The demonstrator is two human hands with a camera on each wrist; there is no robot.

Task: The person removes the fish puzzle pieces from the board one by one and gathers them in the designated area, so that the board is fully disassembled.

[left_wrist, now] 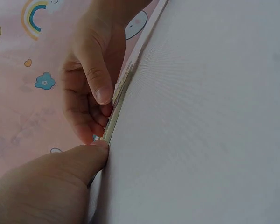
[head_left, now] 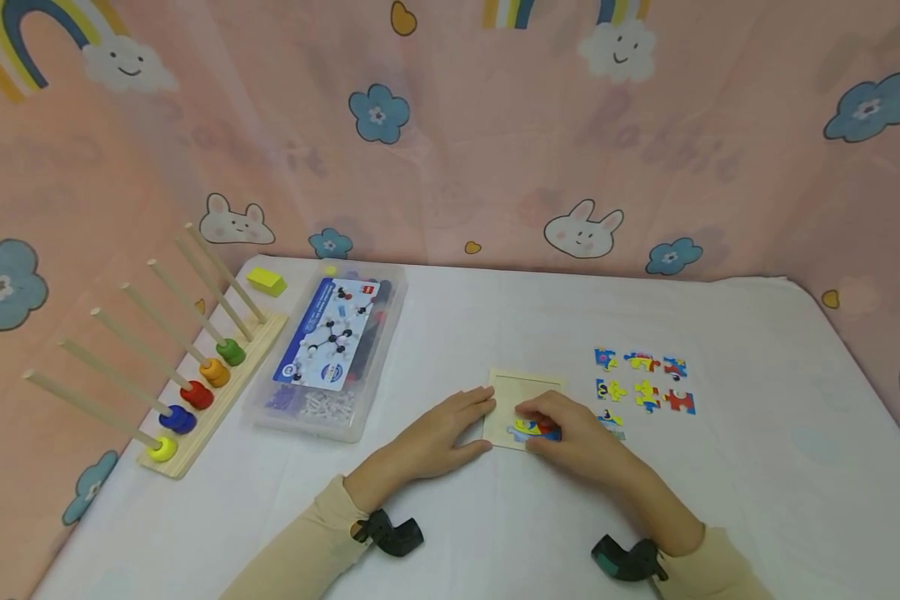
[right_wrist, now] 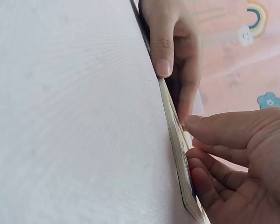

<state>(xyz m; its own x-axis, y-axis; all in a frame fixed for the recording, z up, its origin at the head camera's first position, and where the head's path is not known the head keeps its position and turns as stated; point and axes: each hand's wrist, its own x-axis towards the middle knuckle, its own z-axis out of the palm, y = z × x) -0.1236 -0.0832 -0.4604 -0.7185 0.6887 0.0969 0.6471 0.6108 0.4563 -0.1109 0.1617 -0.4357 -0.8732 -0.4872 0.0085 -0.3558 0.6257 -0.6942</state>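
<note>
A shallow wooden puzzle tray lies flat on the table, with colourful jigsaw pieces in its lower part. My left hand rests at the tray's left side, thumb and fingertips touching the edge, its fingers mostly straight. Over the tray's lower right, my right hand has curled fingers, with thumb and forefinger about a puzzle piece; the hand partly hides the pieces there. The right wrist view shows the right thumb and fingertips close over the tray rim.
Several loose puzzle pieces lie in rows right of the tray. Left of the hands are a clear plastic case with a molecule label, a pegged wooden stand with coloured rings, and a yellow block. A patterned pink cloth hangs behind.
</note>
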